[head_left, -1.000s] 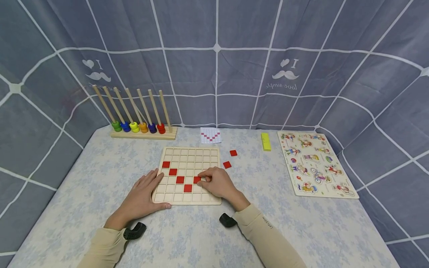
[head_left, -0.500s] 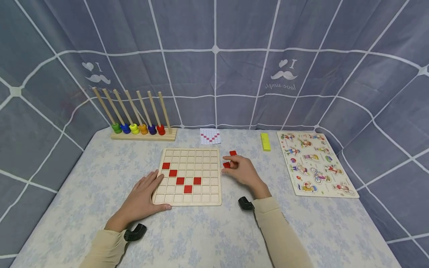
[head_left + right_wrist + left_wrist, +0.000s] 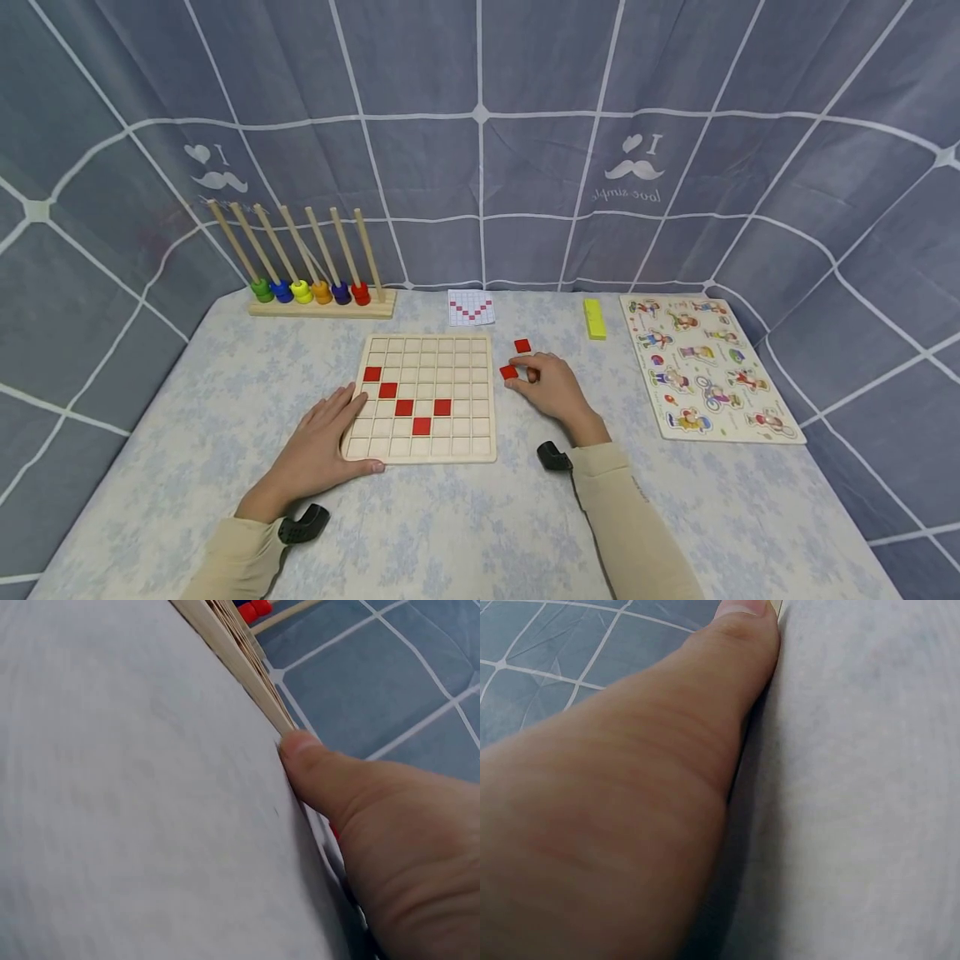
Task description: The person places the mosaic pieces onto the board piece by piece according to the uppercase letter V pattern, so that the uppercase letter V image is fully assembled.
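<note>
A square wooden grid board [image 3: 450,358] lies on the table, with several red tiles set in its cells in a slanting line that turns up at the right. Along its left side and lower corner rests my left hand [image 3: 318,446], fingers straight and thumb spread. To the right of the board, my right hand [image 3: 555,387] pinches a loose red square tile [image 3: 508,372] between thumb and forefinger. One more red tile [image 3: 522,345] lies just beyond it. In the right wrist view my thumb [image 3: 322,769] hides most of what the fingers hold.
Behind the board lies a paper pattern card [image 3: 471,308]. A wooden peg rack [image 3: 322,309] with coloured beads stands at the back left. A yellow block [image 3: 595,319] and a picture puzzle board [image 3: 701,367] lie to the right. Grey curtain [image 3: 420,158] surrounds the table.
My right hand has left a red tile in the grid, moved right off the board, and closed its fingertips on a loose tile. The left hand has stayed in place.
</note>
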A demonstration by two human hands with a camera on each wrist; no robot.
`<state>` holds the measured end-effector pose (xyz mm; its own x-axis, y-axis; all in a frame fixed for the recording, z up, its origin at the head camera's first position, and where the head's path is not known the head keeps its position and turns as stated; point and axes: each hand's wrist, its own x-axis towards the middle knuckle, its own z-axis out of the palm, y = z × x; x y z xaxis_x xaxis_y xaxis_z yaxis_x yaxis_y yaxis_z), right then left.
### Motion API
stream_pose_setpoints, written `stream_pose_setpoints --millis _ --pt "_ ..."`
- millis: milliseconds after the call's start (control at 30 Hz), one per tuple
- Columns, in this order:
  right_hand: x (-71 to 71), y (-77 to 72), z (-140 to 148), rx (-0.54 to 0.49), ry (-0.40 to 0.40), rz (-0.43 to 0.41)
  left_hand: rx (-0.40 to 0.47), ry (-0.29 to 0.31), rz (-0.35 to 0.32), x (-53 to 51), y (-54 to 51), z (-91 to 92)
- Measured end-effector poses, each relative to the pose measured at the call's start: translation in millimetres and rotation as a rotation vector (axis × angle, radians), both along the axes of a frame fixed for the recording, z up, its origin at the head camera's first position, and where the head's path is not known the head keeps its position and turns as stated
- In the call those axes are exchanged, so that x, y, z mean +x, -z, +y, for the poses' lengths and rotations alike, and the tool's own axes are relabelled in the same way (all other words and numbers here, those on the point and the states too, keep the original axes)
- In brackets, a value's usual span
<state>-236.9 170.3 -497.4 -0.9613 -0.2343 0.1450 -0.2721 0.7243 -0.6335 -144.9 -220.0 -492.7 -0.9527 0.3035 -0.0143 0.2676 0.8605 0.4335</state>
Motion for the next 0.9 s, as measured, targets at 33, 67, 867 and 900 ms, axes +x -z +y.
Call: stream_pose_setpoints --millis 33,67,867,900 --pt "0.9 0.1 -0.9 0.011 0.012 0.003 0.0 0.001 -0.003 0.1 0.5 0.1" --pt "1.4 0.5 -1.5 0.024 0.022 0.008 -0.002 0.002 -0.005 0.1 1.0 0.2" --pt "1.5 -8.3 6.4 0.012 -0.071 -0.119 0.002 -0.006 -0.009 2.1 0.6 0.2" --pt "1.6 -8.9 6.3 0.013 -0.072 -0.118 0.003 -0.006 -0.008 1.9 1.0 0.2"
